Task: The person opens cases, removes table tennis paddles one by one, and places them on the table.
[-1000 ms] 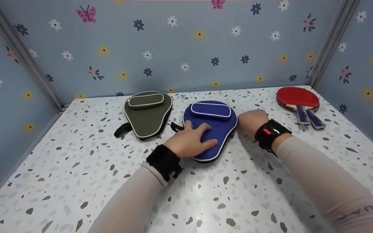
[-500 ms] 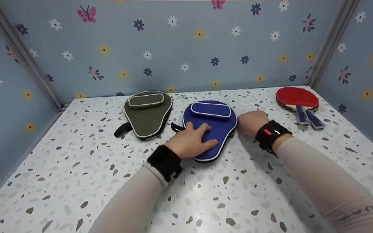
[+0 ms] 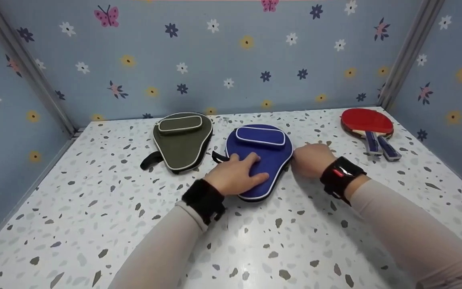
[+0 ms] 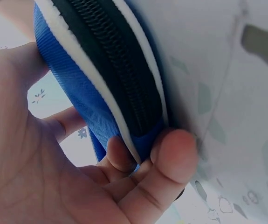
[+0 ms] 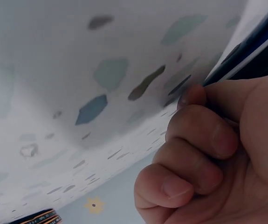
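Head view: left hand (image 3: 235, 174) and right hand (image 3: 312, 161) at the blue case (image 3: 272, 159), which lies flat on the table (image 3: 271, 245) between them.
The left hand spreads over its lower left, thumb and two fingers splayed on top, while the left wrist view shows other fingertips curled round the zipped edge. The right hand sits at the right edge with fingers folded in; thumb and forefinger seem to pinch the rim, the exact part hidden. The green case (image 3: 183, 146) lies near; the paddles (image 3: 367, 122) rest far right.
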{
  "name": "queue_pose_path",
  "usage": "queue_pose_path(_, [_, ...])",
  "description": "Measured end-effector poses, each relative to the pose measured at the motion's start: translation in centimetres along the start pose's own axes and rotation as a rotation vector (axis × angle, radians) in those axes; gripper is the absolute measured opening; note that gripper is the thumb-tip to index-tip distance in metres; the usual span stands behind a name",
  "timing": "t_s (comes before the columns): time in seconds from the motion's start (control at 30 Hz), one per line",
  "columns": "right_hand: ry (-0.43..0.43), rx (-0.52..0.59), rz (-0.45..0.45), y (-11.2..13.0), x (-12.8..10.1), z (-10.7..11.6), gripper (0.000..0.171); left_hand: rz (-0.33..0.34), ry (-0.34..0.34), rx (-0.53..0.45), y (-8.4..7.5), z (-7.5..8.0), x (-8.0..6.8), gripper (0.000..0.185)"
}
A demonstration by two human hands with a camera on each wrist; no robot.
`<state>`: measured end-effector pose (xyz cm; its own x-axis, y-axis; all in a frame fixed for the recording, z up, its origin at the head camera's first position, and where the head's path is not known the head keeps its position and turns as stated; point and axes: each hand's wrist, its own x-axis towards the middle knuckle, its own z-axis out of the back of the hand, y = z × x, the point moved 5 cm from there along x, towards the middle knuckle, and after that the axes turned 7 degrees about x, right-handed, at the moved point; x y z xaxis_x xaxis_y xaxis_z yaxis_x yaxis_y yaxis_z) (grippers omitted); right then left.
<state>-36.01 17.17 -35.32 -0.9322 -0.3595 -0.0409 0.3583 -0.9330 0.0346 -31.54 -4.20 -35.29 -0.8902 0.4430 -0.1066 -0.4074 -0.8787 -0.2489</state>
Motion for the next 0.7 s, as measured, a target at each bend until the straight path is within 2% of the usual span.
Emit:
queue_pose_path(0.27, [-0.035, 0.07, 0.061, 1.4, -1.4, -0.3, 0.017, -0.01, -0.008, 0.006, 0.0, 0.0, -0.1, 0.073])
queue_pose_path(0.5, [-0.052, 0.057, 0.076, 2.4, -2.1, -0.4, 0.026, -0.015, -0.011, 0.005, 0.1, -0.1, -0.1, 0.073])
queue_pose_path(0.7, [-0.077, 0.011, 0.148, 3.7, -3.0, -0.2, 0.028, -0.016, -0.014, 0.013, 0.0, 0.0, -0.1, 0.073])
